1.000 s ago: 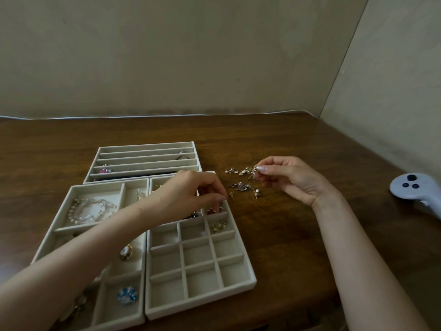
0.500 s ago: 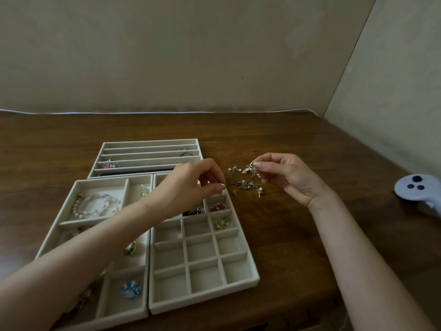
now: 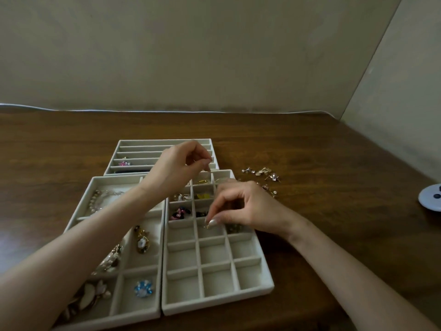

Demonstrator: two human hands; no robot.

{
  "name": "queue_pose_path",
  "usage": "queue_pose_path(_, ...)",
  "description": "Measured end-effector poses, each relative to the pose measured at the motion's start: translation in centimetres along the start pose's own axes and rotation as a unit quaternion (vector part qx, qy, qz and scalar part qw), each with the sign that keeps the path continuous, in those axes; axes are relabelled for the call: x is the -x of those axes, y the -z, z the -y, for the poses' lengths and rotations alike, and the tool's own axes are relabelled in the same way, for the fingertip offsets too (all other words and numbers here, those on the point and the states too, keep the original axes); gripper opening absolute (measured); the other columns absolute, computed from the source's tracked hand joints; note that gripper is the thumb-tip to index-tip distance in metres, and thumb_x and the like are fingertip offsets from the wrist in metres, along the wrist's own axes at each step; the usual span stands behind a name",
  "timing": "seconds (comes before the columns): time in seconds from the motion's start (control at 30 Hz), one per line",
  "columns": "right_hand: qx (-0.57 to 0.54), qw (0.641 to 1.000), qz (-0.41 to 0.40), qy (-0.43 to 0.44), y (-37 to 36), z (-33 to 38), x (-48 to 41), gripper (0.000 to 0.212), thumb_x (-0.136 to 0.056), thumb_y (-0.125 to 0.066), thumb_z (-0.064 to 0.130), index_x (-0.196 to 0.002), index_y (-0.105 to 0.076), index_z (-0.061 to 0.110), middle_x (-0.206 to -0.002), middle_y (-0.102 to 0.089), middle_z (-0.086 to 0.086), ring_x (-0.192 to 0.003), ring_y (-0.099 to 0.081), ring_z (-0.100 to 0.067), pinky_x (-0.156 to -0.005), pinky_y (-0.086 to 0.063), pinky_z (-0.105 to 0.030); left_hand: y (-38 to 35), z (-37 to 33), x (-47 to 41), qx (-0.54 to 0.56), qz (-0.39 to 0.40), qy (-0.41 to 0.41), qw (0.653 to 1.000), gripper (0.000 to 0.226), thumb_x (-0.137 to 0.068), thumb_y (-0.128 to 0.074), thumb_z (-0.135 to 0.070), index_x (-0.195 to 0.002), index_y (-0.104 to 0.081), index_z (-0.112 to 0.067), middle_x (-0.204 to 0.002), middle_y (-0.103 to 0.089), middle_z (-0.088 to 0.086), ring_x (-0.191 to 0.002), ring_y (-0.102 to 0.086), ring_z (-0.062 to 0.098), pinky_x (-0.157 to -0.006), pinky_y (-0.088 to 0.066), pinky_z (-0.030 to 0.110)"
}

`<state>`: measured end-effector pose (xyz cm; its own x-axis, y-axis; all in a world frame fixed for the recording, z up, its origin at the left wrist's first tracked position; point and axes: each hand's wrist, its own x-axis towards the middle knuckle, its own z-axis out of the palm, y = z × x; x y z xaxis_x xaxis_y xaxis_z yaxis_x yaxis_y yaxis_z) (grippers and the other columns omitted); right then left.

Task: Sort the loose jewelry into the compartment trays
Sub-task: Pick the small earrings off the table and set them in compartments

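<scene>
Cream felt trays, three in all, sit on the brown wooden desk [image 3: 310,151]. The grid tray [image 3: 214,305], three compartments across, is the nearest on the right. A wide tray [image 3: 133,317] touches its left side, holding a pearl bracelet [image 3: 95,201] and one blue brooch [image 3: 143,288]. A slotted tray [image 3: 143,141] lies just behind it.

The loose jewelry [image 3: 262,174] is a small scatter on the desk off the grid tray's far right corner; the pieces are too small to count. The right hand [image 3: 253,211] hovers over the grid tray's middle, thumb and forefinger pinching one tiny gold piece [image 3: 208,226]. The left hand [image 3: 174,170] hangs over its far edge, fingers curled, pinching what looks like a thin wire piece [image 3: 202,162]. One white controller [image 3: 429,197] sits well to the right.
</scene>
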<state>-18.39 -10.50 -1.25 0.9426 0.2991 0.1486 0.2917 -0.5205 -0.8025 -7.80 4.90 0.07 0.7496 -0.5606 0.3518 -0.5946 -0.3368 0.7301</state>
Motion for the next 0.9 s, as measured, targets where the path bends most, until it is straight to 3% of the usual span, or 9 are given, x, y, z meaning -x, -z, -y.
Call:
queue_pose_path(0.2,0.111,0.992,-0.024,0.047,-0.7,-0.4,-0.2,0.008,-0.075,-0.077,0.019,-0.082,-0.075,0.018,-0.080,-0.058,0.004,-0.083,-0.050,-0.008,-0.081,-0.038,-0.018,0.0,0.0,0.0,-0.012,0.001,-0.003,1.000,0.006,-0.089,-0.060,-0.015,-0.092,-0.064,-0.015,-0.079,-0.068,-0.008,-0.073,-0.060,0.003,-0.064,-0.046,0.013)
queue_pose_path(0.3,0.096,0.994,-0.016,0.044,-0.8,-0.3,-0.2,0.009,-0.075,-0.077,0.019,-0.083,-0.075,0.017,-0.080,-0.057,0.002,-0.084,-0.048,-0.009,-0.080,-0.038,-0.021,0.0,-0.1,0.1,-0.016,0.003,-0.008,1.000,0.005,-0.089,-0.059,-0.016,-0.091,-0.063,-0.015,-0.079,-0.068,-0.007,-0.072,-0.061,0.003,-0.067,-0.048,0.018)
queue_pose_path(0.43,0.137,0.989,-0.009,0.059,-1.0,-0.2,-0.3,0.010,-0.075,-0.077,0.022,-0.084,-0.076,0.017,-0.077,-0.051,0.012,-0.081,-0.045,-0.003,-0.080,-0.033,-0.016,0.0,-0.1,0.1,-0.014,0.005,-0.009,1.000,0.005,-0.089,-0.059,-0.016,-0.091,-0.064,-0.015,-0.078,-0.069,-0.007,-0.073,-0.062,0.004,-0.069,-0.049,0.020)
queue_pose_path(0.53,0.091,0.992,-0.071,0.047,0.0,-0.2,0.0,0.007,-0.079,-0.073,0.018,-0.086,-0.075,0.016,-0.077,-0.052,0.014,-0.076,-0.048,-0.001,-0.072,-0.034,-0.011,0.0,-0.1,0.1,-0.016,0.008,-0.011,1.000,0.005,-0.088,-0.060,-0.016,-0.091,-0.064,-0.015,-0.079,-0.069,-0.006,-0.072,-0.062,0.005,-0.067,-0.048,0.018)
queue_pose_path(0.73,0.036,0.976,-0.215,-0.005,3.1,-0.5,0.9,0.004,-0.083,-0.068,0.018,-0.086,-0.071,0.018,-0.084,-0.065,0.006,-0.079,-0.059,-0.010,-0.070,-0.049,-0.022,-0.1,0.0,0.2,-0.013,0.022,-0.019,0.999,0.005,-0.088,-0.059,-0.014,-0.090,-0.064,-0.015,-0.078,-0.068,-0.007,-0.070,-0.062,-0.002,-0.064,-0.047,0.009)
queue_pose_path(0.9,0.084,0.939,-0.322,-0.087,7.8,-1.3,1.4,0.005,-0.084,-0.068,0.022,-0.087,-0.071,0.021,-0.081,-0.068,0.007,-0.074,-0.061,-0.004,-0.063,-0.046,-0.009,-0.3,0.0,0.3,-0.013,0.042,-0.038,0.998,0.005,-0.088,-0.059,-0.013,-0.090,-0.063,-0.016,-0.079,-0.068,-0.006,-0.074,-0.063,0.000,-0.067,-0.048,0.011)
